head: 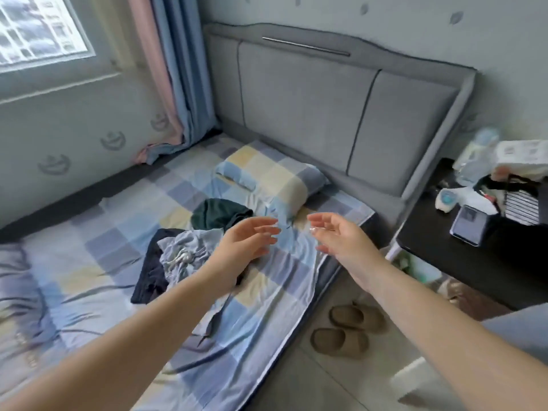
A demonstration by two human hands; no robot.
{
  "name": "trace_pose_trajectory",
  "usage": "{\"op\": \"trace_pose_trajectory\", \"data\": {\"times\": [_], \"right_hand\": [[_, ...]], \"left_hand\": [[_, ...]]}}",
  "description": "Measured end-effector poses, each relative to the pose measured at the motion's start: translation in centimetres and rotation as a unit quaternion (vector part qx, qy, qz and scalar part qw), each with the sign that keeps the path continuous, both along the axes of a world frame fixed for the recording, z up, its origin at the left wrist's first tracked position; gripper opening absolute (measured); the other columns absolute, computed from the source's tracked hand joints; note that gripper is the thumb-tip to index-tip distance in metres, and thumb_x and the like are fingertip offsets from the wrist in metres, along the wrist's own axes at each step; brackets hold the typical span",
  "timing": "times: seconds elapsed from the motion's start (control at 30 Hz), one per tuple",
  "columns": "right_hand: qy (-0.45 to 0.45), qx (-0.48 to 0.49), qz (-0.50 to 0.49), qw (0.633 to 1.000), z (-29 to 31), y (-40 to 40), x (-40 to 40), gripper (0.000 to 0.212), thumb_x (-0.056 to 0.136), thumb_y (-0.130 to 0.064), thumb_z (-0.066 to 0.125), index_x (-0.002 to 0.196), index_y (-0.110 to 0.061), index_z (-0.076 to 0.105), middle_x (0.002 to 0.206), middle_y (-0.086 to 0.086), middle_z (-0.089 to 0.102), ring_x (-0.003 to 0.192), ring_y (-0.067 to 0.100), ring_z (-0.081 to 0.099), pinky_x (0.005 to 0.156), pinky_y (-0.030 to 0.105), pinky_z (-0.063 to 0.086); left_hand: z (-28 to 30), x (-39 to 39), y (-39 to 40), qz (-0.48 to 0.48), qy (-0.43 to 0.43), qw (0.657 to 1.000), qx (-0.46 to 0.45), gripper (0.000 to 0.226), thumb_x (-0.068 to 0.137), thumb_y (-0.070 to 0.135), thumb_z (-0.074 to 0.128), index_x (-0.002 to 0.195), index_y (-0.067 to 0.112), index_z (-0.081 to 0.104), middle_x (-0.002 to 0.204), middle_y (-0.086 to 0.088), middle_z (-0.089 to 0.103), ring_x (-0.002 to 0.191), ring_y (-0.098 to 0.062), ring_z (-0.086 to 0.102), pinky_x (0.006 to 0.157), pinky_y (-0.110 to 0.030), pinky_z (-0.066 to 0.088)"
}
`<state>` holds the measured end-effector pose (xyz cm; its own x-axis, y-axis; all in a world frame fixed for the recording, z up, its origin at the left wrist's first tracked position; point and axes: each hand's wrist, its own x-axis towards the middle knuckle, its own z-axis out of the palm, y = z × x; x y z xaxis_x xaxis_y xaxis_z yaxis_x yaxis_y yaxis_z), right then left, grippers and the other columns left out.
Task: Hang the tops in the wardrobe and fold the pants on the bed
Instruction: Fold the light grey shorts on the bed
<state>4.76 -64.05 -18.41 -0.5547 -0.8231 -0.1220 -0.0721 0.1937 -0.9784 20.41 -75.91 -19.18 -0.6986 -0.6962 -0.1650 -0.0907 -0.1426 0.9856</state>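
1. A heap of clothes lies unsorted on the checked sheet of the bed, short of the pillow and toward the camera from it. Nothing in it looks folded, and no wardrobe or hanger is in view, so I judge the task barely started, if at all.
2. The left part of that heap is a dark navy garment, crumpled under a light blue-grey garment with a pale drawstring. The drawstring suggests pants, but I cannot tell for sure.
3. A dark green garment sits bunched just beside the pillow, between it and the heap. Whether it is a top or pants I cannot tell.
4. The left hand hangs above the heap's pillow-side edge, fingers straight and loosely spread, holding nothing.
5. The right hand hangs above the bed's edge, on the pillow's near side, palm turned toward the left hand, fingers relaxed and slightly bent, empty.
6. Right of the pillow, past the bed's edge, a dark bedside table carries a phone and bottles; slippers lie on the floor below.
7. What is left: sort every garment, hang the tops, fold the pants.
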Motion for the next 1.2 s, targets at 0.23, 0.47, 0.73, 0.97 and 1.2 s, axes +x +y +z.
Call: {"op": "trace_pose_trajectory", "data": {"times": [0.23,0.47,0.73,0.97,1.2], "right_hand": [[-0.021,0.025,0.157,0.987,-2.8,-10.6,4.9,0.017,0.091,-0.015,0.061,0.096,-0.031,0.06,0.1,-0.01,0.062,0.093,0.002,0.059,0.082,0.024,0.05],[-0.046,0.064,0.228,0.97,-7.1,-18.0,3.6,0.02,0.092,-0.008,0.059,0.101,-0.026,0.059,0.107,-0.007,0.063,0.096,0.002,0.059,0.08,0.016,0.048],[-0.03,0.121,0.25,0.96,-14.5,-26.6,-3.8,0.02,0.09,-0.012,0.062,0.101,-0.028,0.06,0.101,-0.013,0.061,0.093,-0.002,0.059,0.076,0.012,0.046],[0.014,0.15,0.243,0.958,-29.3,-31.9,-6.5,0.02,0.088,-0.014,0.064,0.105,-0.025,0.059,0.109,-0.007,0.059,0.1,0.005,0.058,0.077,0.008,0.044],[0.171,0.2,0.293,0.919,-50.3,-33.4,-5.3,0.05,0.086,-0.028,0.065,0.134,-0.024,0.05,0.143,0.0,0.039,0.136,0.013,0.034,0.103,0.008,0.022]], "left_hand": [[-2.6,8.4,-5.5,0.149,-0.02,0.988,0.041,0.023,0.093,0.001,0.053,0.106,0.015,0.065,0.105,-0.005,0.071,0.095,-0.018,0.066,0.09,-0.034,0.05],[-6.8,9.0,-10.0,0.224,-0.047,0.97,0.084,0.022,0.092,0.002,0.056,0.105,0.015,0.067,0.102,-0.003,0.073,0.09,-0.015,0.068,0.075,-0.026,0.05],[-14.4,2.2,-18.6,0.223,-0.108,0.964,0.093,0.022,0.093,0.005,0.056,0.106,0.019,0.066,0.098,0.005,0.074,0.094,-0.013,0.068,0.08,-0.026,0.052],[-28.1,-0.6,-24.1,0.194,-0.138,0.969,0.072,0.022,0.092,0.007,0.057,0.104,0.022,0.066,0.096,0.011,0.074,0.091,-0.007,0.069,0.075,-0.019,0.052],[-48.1,0.5,-26.5,0.14,-0.28,0.948,-0.052,0.035,0.088,0.008,0.062,0.116,0.029,0.06,0.124,0.009,0.059,0.115,-0.003,0.053,0.098,-0.019,0.039]]}}
